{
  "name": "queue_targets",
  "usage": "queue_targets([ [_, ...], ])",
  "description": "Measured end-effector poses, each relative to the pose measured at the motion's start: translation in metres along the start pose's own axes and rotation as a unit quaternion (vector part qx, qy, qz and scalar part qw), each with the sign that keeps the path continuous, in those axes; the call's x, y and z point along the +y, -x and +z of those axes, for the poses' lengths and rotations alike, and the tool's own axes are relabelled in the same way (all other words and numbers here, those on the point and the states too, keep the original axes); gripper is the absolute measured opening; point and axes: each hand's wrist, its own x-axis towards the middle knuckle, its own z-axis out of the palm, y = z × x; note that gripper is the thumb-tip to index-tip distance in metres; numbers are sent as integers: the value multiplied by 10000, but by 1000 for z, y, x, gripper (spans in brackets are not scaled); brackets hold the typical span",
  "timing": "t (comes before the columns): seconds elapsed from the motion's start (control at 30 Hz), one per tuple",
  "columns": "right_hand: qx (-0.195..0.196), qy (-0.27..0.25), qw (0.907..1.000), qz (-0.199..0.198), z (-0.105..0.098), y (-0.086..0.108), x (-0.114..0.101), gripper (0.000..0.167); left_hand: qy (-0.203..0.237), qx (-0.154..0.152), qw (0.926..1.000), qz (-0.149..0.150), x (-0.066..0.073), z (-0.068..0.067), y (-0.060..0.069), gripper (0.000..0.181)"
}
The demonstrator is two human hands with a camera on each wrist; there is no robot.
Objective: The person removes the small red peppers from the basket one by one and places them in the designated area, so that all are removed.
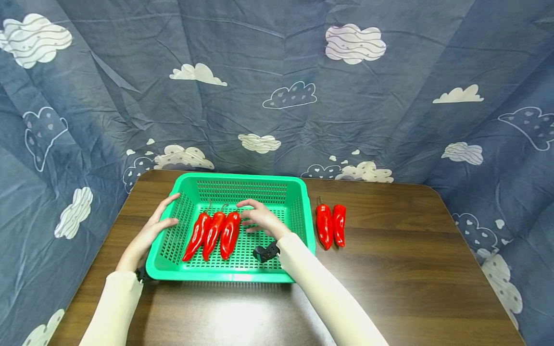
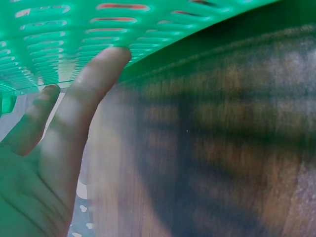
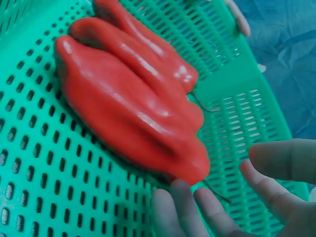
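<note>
Three red peppers (image 3: 133,103) lie side by side in the left half of a green plastic basket (image 1: 233,277). My right hand (image 1: 261,218) is inside the basket, by the stem end of the rightmost pepper (image 1: 230,235). Its fingers are spread, and in the right wrist view the fingertips (image 3: 180,190) are at that pepper's edge; nothing is held between thumb and fingers. My left hand (image 1: 147,235) is at the basket's left side, with straight fingers against the outer wall and rim. The left wrist view shows its fingers (image 2: 81,106) beside the slotted wall.
Two more red peppers, one with a stem (image 1: 324,226) and one without a visible stem (image 1: 339,226), lie on the wooden table (image 1: 398,250) just right of the basket. Behind the table hangs a blue-grey cloth (image 1: 242,105) with cloud prints.
</note>
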Motion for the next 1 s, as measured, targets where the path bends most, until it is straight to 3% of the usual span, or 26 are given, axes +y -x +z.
queue_targets([
  [0.27,-128,148,9996,195,8,-7,6,47,-179,-4,9998,127,2,0,-1,66],
  [0.63,-554,594,9967,95,16,-6,8,49,-65,6,10000,-22,2,0,0,65],
  [1.0,-272,404,9986,-228,15,-7,9,48,-45,20,10000,-71,2,2,1,65],
])
